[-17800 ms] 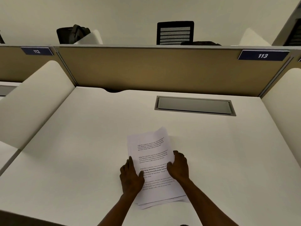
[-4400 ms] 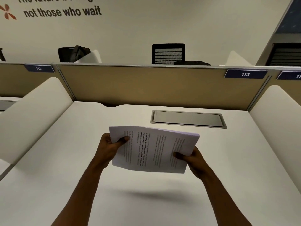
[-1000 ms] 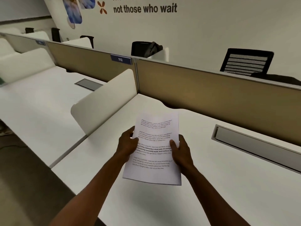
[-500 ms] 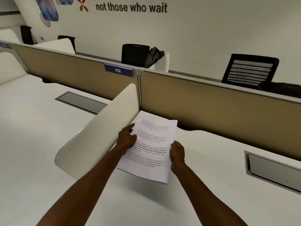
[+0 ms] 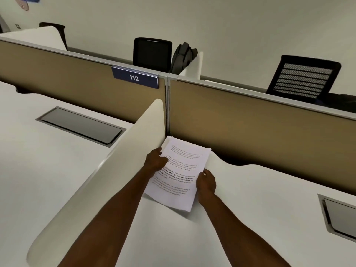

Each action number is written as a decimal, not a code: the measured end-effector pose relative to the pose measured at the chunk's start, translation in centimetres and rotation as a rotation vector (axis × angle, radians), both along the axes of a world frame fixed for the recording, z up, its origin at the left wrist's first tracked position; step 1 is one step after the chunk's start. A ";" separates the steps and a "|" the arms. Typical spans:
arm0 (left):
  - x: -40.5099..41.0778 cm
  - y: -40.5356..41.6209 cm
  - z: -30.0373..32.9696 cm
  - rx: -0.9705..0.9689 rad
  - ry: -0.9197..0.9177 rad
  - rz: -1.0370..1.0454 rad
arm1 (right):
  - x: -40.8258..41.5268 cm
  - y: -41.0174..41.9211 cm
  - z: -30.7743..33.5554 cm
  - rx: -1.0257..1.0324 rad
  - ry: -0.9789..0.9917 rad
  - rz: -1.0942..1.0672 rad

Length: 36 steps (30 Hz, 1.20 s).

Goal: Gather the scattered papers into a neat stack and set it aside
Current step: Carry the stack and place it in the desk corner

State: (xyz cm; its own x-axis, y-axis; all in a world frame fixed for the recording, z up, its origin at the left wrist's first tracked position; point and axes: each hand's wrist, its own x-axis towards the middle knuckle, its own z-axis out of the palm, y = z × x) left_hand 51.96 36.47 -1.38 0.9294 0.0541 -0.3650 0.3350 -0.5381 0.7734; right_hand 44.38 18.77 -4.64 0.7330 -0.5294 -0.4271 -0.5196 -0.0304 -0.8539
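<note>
A squared-up stack of printed white papers (image 5: 182, 168) is held low over the far left corner of the white desk (image 5: 250, 218), its top end close to where the side divider meets the back partition. My left hand (image 5: 155, 160) grips the stack's left edge, thumb on the top sheet. Its right edge, lower down, is held by my right hand (image 5: 206, 183). The near end of the stack seems slightly raised, casting a shadow on the desk.
A curved white side divider (image 5: 107, 180) stands right beside the stack on the left. The tan back partition (image 5: 260, 128) with a "112" sign (image 5: 134, 78) closes the far side. A cable hatch (image 5: 337, 214) lies at the right; another hatch (image 5: 81, 126) is on the neighbouring desk.
Both hands have carried the stack farther away and left, down toward the desk corner by the divider. The view has swung left and tilted down.
</note>
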 end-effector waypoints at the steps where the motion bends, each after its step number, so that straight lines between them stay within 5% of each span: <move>1: 0.2 0.0 -0.5 -0.001 0.004 -0.002 | 0.1 -0.1 -0.3 -0.051 0.000 0.017; 18: -0.1 0.4 -3.2 0.090 -0.131 -0.005 | 1.8 0.8 -1.4 -0.296 0.038 -0.001; 29: -0.2 0.1 -4.3 0.159 -0.107 -0.036 | 0.8 -0.7 -2.6 -0.514 0.027 0.191; 36: -2.4 -1.1 -4.0 0.325 -0.295 -0.189 | -1.4 -3.3 -1.3 -0.525 0.019 0.283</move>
State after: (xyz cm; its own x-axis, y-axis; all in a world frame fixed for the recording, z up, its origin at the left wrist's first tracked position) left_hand 49.51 35.36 -5.42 0.9954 -0.0578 -0.0764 -0.0001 -0.7983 0.6022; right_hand 42.96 15.49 -5.93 0.8712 -0.4583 -0.1761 -0.4450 -0.5854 -0.6777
